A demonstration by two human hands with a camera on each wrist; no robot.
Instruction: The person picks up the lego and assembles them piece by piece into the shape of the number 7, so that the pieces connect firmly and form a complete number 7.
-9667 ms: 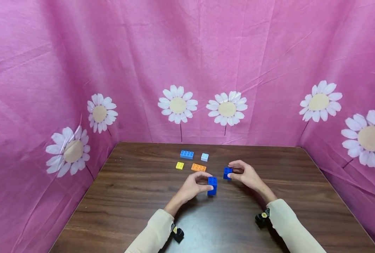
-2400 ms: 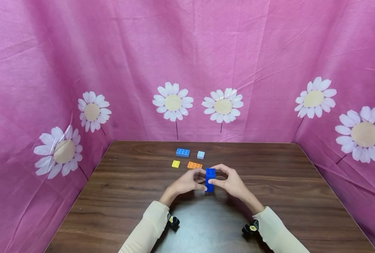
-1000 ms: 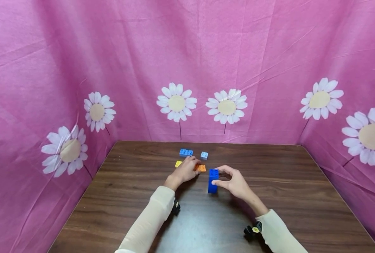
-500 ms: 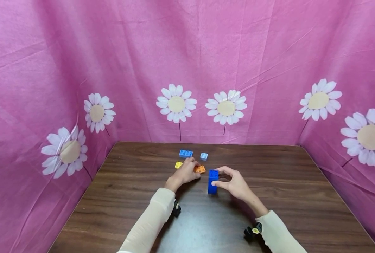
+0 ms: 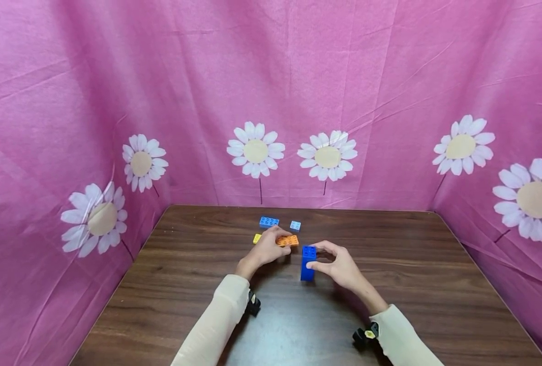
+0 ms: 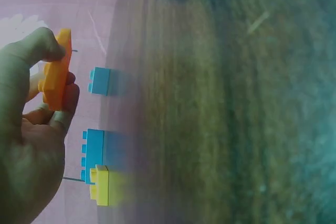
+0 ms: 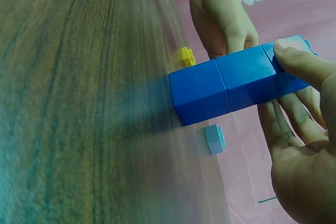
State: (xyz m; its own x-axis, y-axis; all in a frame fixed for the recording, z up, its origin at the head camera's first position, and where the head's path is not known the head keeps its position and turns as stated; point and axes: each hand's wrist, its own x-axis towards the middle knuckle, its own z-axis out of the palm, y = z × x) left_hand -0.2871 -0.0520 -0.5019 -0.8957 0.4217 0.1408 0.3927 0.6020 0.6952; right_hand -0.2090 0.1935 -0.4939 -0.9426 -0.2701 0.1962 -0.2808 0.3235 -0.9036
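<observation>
My left hand pinches a flat orange toy brick between thumb and fingers. In the left wrist view the orange brick is raised above the table and tilted. To its right, my right hand grips the upper part of an upright stack of dark blue bricks, thumb on the near side. The right wrist view shows three bricks joined in that blue stack. Part of a small yellow brick is hidden behind my left hand.
Farther back on the brown wooden table lie a long light blue brick and a small pale blue brick. A pink curtain with daisies closes off the back and both sides.
Earlier the dark blue bricks were apart, one part in each hand; then they became one stack. My left hand left it, took the orange brick and lifted it. The right hand stays on the stack.
</observation>
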